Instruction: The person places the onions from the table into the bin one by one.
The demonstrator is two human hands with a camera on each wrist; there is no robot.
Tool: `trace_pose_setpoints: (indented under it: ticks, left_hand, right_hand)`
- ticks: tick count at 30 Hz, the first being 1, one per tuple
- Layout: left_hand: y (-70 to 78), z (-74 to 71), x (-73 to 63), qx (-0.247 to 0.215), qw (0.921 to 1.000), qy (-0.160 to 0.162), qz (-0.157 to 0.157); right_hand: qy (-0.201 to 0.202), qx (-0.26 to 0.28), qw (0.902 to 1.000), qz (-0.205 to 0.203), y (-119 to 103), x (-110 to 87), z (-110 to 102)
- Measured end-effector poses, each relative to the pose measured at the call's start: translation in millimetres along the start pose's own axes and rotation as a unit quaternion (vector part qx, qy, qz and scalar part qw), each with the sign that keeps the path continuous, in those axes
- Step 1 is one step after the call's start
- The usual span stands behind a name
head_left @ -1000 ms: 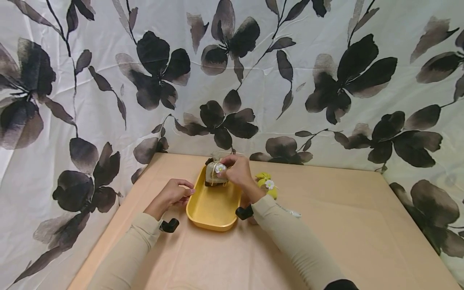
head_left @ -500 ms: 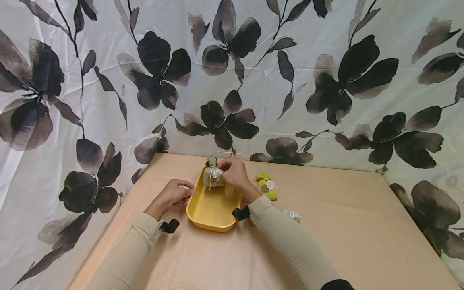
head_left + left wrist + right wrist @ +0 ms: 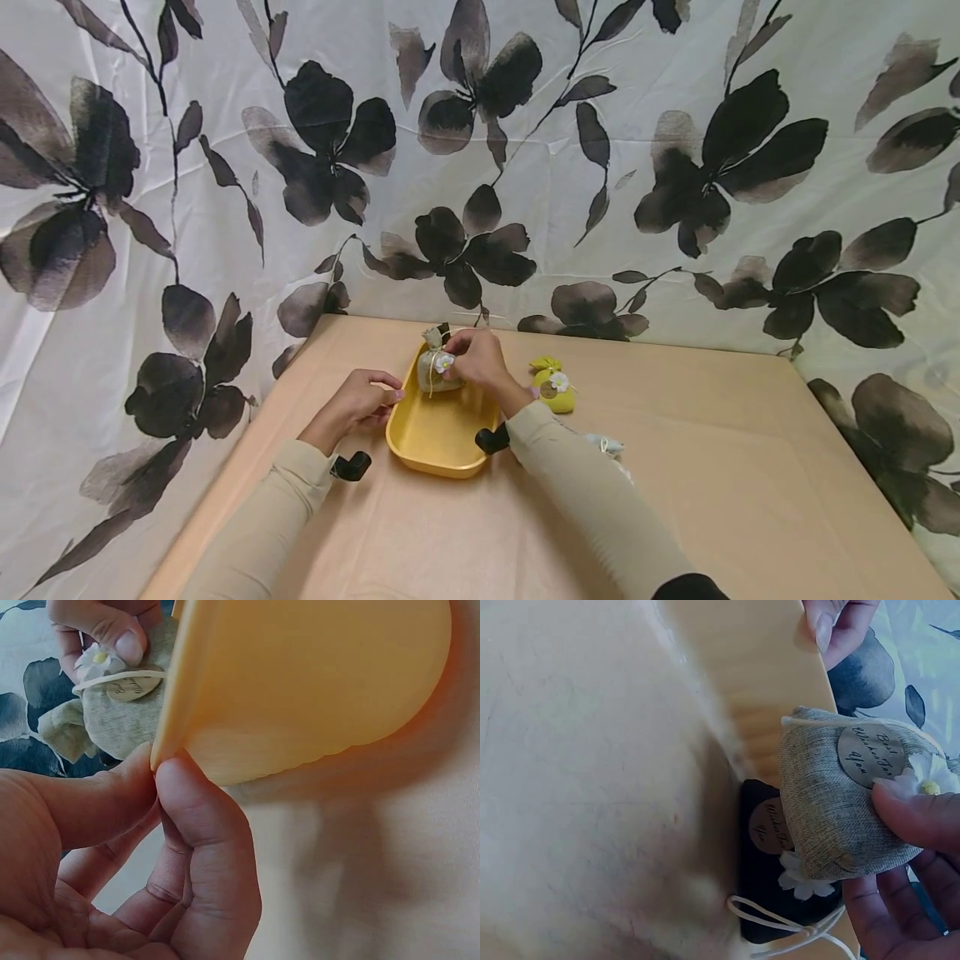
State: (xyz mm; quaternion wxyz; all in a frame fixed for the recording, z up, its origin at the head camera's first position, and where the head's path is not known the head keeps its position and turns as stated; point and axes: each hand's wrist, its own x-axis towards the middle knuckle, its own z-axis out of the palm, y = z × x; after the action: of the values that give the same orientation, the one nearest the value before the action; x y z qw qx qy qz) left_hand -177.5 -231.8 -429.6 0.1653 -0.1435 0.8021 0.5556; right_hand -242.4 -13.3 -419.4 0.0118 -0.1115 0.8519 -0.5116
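My left hand pinches the left rim of a yellow tray between thumb and forefinger, seen closely in the left wrist view. With thumb and fingers, my right hand grips a greyish-green linen sachet pouch over the tray's far end. The pouch has a tied neck, a cream cord, a white fabric flower and a round "Best Wishes For You" tag. A black pouch with its own tag and flower lies in the tray, partly covered by the linen one in the right wrist view.
Right of the tray, a yellow-green pouch with a white flower sits on the peach-covered table. A pale pouch lies nearer, partly hidden by the right sleeve. Flower-printed fabric hangs behind and along the sides.
My right hand has shifted the linen pouch slightly left and nearer inside the tray, its neck now leaning left. The black pouch's end shows behind it. My left hand stays on the rim.
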Motion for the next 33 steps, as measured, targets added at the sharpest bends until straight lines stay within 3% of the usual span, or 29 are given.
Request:
trace_pose_setpoints:
  ticks: [19, 28, 33]
  left_hand:
    - [-0.4, 0.1, 2.0, -0.001, 1.0, 0.0, -0.003]
    - [-1.1, 1.0, 0.9, 0.004, 1.0, 0.0, 0.001]
    - [0.3, -1.4, -0.6, 0.008, 1.0, -0.003, 0.004]
  right_hand:
    - [-0.017, -0.041, 0.999, 0.008, 2.7, 1.0, 6.9]
    - [-0.086, -0.102, 0.9911, 0.001, -3.2, -4.3, 5.6]
    - [-0.078, -0.084, 0.9933, 0.013, -10.0, -6.2, -7.7]
